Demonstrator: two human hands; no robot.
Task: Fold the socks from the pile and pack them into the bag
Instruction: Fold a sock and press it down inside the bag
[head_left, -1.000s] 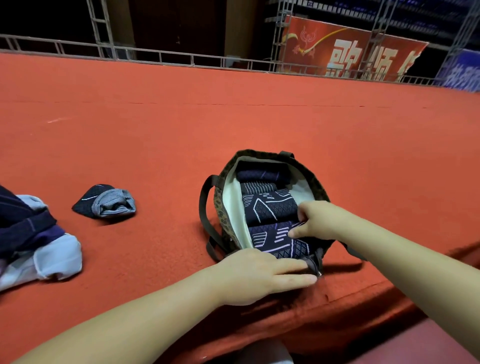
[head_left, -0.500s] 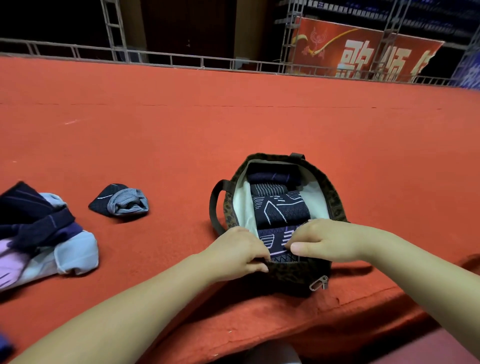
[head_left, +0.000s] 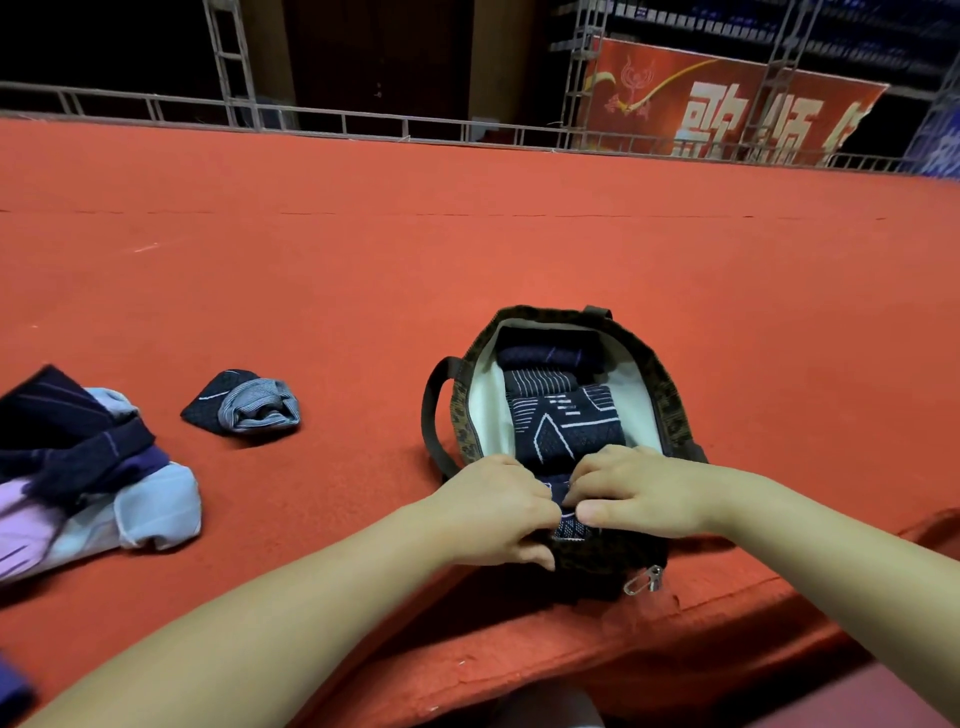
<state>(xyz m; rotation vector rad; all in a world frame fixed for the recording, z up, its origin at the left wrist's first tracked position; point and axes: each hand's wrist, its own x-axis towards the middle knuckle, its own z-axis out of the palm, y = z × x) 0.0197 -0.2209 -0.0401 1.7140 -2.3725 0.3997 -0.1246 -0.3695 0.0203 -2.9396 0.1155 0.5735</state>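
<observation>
You're well over halfway — four or so folded socks line the bag at the tabletop's near edge. Left hand and right hand pinch the nearest folded pair, I think. One folded bundle and the pile remain.

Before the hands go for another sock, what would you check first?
1. Bag standing open: ok.
2. Nearest folded sock seated in the row: cannot tell, both hands cover it.
3. Left hand and right hand free: not ok, both pressed at the near rim.
4. Room left in the bag: cannot tell.
5. Folded sock waiting on the red table: ok.
6. Unfolded pile remaining at left: ok.
</observation>
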